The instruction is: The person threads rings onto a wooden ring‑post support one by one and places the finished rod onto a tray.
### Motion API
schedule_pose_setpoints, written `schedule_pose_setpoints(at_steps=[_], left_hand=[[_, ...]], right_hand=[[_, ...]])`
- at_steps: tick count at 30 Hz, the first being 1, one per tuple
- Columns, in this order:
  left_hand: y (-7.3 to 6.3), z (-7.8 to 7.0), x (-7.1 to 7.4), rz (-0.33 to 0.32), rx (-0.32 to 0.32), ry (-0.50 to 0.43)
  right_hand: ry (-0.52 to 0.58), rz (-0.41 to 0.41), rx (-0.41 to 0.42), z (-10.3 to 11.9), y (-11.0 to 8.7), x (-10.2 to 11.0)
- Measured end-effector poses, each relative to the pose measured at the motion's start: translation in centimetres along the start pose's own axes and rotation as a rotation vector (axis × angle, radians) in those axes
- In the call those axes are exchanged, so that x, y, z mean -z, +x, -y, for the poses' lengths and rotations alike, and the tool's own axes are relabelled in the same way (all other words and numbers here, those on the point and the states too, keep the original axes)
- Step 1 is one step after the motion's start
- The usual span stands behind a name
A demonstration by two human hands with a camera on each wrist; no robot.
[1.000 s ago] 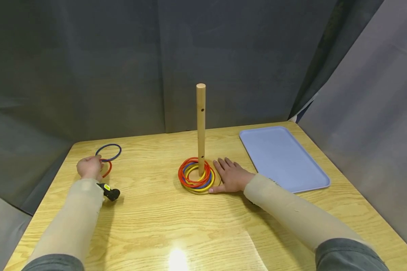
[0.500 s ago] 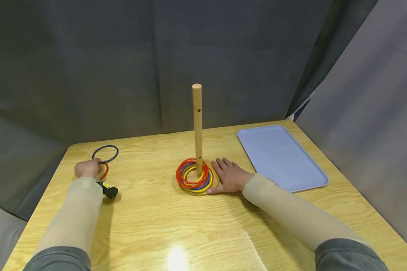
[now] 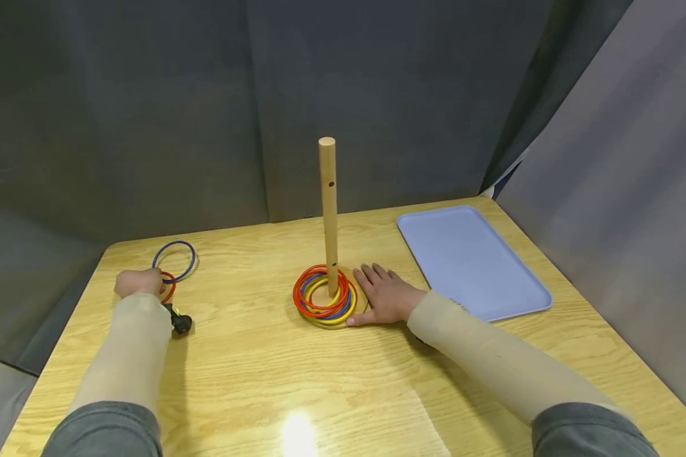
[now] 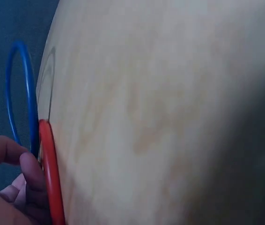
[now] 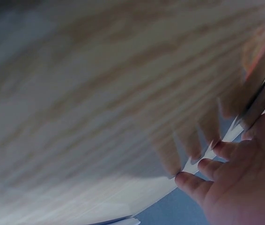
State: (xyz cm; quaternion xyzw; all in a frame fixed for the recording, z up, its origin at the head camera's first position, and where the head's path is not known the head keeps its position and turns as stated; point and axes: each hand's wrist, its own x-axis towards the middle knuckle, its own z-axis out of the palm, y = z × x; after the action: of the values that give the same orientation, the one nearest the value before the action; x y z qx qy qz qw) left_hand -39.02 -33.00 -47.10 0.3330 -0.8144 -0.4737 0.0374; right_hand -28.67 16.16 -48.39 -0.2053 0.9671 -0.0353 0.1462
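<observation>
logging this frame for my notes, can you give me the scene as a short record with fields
left hand: left hand grips a red ring at the table's left side
beside it: blue ring lying flat, touching the red one
right hand: right hand flat on the table, fingers straight, against the peg's round base
peg: wooden peg upright, with a stack of red, yellow and blue rings around its foot
tray: pale blue tray, on the right
</observation>
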Motion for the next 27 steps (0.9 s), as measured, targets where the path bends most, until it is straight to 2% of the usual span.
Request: schedule_pose_setpoints(at_steps=[4, 7, 10, 15, 21, 27], left_hand=[[-0.2, 0.1, 0.1, 0.025, -0.048, 0.070], [-0.5, 0.3, 0.0, 0.061, -0.083, 0.064], [-0.9, 0.2, -0.1, 0.127, -0.117, 0.005], [-1.8, -0.7, 0.3, 0.301, -0.138, -0.151], [-4.2, -3.0, 1.3, 0.455, -0.198, -0.266], [-7.3, -7.0, 2.5, 0.568, -0.270, -0.429]], right_hand=[[-0.004, 0.005, -0.004, 0.0, -0.1, 0.2], [-0.003, 0.008, -0.001, 0.1, -0.1, 0.2], [-0.003, 0.006, 0.002, 0.0, -0.1, 0.1], [-0.002, -0.009, 0.001, -0.1, 0.0, 0.2], [0.008, -0.006, 0.005, -0.1, -0.1, 0.5], [0.015, -0.002, 0.008, 0.0, -0.2, 0.5]])
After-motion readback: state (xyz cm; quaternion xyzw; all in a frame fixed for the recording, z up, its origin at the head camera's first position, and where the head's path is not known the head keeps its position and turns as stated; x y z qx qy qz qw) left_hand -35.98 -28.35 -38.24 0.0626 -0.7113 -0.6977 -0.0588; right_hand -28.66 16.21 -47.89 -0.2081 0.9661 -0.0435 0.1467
